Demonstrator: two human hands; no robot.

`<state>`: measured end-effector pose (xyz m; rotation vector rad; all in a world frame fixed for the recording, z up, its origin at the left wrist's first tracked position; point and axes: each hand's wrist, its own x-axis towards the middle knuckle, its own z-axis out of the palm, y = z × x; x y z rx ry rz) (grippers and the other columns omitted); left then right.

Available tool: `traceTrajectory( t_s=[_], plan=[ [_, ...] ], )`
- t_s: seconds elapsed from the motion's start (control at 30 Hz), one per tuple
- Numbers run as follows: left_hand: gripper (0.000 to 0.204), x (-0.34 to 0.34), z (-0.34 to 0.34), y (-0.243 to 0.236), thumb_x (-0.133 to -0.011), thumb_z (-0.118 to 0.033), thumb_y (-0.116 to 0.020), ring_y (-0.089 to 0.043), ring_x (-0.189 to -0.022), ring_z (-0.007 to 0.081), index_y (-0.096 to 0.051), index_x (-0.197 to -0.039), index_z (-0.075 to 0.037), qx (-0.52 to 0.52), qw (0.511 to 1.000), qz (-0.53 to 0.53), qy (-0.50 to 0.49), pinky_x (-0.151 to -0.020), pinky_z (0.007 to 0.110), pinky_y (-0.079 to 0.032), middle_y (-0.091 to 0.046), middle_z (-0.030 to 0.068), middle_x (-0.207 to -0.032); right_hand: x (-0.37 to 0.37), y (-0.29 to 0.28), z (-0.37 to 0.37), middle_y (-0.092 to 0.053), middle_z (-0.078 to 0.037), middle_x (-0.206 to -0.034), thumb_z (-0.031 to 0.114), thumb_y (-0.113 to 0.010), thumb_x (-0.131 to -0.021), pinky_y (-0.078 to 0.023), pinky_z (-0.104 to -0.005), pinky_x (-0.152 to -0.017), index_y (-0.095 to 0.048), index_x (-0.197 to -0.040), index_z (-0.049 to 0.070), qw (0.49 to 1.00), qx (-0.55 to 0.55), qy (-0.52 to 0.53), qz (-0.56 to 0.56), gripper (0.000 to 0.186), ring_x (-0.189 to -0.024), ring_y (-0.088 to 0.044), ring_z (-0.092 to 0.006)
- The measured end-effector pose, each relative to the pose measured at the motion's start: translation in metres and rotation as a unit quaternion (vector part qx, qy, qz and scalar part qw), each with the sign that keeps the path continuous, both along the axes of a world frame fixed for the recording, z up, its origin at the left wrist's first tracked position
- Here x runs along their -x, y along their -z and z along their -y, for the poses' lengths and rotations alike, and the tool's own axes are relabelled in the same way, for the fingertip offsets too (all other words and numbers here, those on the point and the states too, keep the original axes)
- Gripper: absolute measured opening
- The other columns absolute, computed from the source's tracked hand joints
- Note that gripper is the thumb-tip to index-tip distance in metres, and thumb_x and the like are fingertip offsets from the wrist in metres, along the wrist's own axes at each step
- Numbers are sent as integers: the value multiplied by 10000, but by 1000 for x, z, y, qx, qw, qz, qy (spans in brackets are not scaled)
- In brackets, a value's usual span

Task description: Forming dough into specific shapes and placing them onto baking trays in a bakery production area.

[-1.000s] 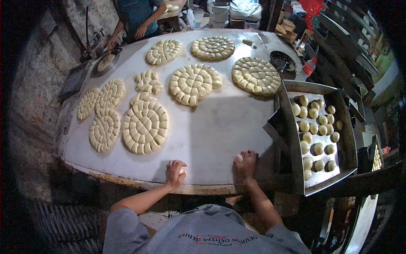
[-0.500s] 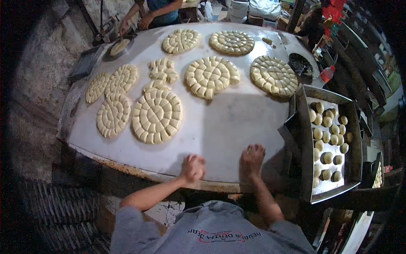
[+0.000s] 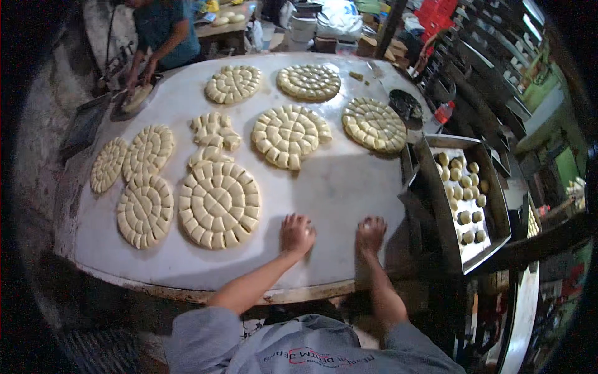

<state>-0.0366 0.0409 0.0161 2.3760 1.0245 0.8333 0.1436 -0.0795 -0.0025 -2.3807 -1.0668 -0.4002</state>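
Note:
My left hand [image 3: 298,235] is cupped on the pale marble worktop [image 3: 336,187], right of a scored dough round [image 3: 218,206]. My right hand [image 3: 371,235] is curled on the worktop nearer the metal tray [image 3: 495,237]. Both hands are closed over small pale dough balls, now mostly hidden beneath the fingers. Several dough balls [image 3: 466,192] sit in the tray. More segmented dough rounds [image 3: 289,134] lie beyond my hands, with a cluster of loose cut pieces [image 3: 212,131] among them.
A co-worker [image 3: 165,34] in teal works at a round pan [image 3: 124,109] at back left. A dark pan [image 3: 406,103] and red-capped bottle [image 3: 443,112] stand at back right. Buckets [image 3: 303,31] are behind the table, dark racks [image 3: 498,68] at right.
My left hand has moved forward and rightward across the worktop, closer to my right hand, which stays curled. The view has shifted. The co-worker's arms have moved at the pan.

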Motion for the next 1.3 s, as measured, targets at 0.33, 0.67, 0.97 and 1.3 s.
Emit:
traceTrajectory(
  t_s=[0.33, 0.67, 0.97, 1.3],
  plan=[
    [83, 78, 35, 13, -670, -133, -592, -486, -806, 285, -554, -672, -59, -21, 977, -5, 210, -718, 422, -392, -527, 83, -806, 56, 27, 48, -501, -169, -847, 154, -560, -746, -362, -446, -793, -550, -798, 23, 995, -84, -40, -35, 142, -867, -445, -343],
    [131, -18, 39, 33, -658, -167, -585, -501, -805, 325, -563, -685, -41, -58, 992, -39, 102, -782, 423, -399, -543, 142, -795, 41, 25, 21, -531, -153, -888, 164, -533, -726, -381, -443, -805, -551, -743, 41, 1000, 11, 0, 3, 126, -871, -488, -335],
    [110, -10, 14, 38, -652, -131, -591, -492, -851, 330, -569, -733, -61, -76, 992, -104, -8, -799, 423, -392, -540, 135, -818, -28, 131, 43, -488, -141, -953, 172, -528, -736, -410, -416, -809, -527, -906, 35, 996, 67, 43, 33, 218, -922, -456, -275],
    [218, -177, 126, -233, -806, -115, -620, -557, -764, 131, -562, -969, 19, 307, 924, 13, 229, -668, 253, -480, -583, 68, -863, -5, -14, 155, -526, -163, -942, 222, -578, -776, -438, -406, -778, -498, -1054, 24, 865, 106, -325, -368, 350, -904, -528, -297]
  ],
)
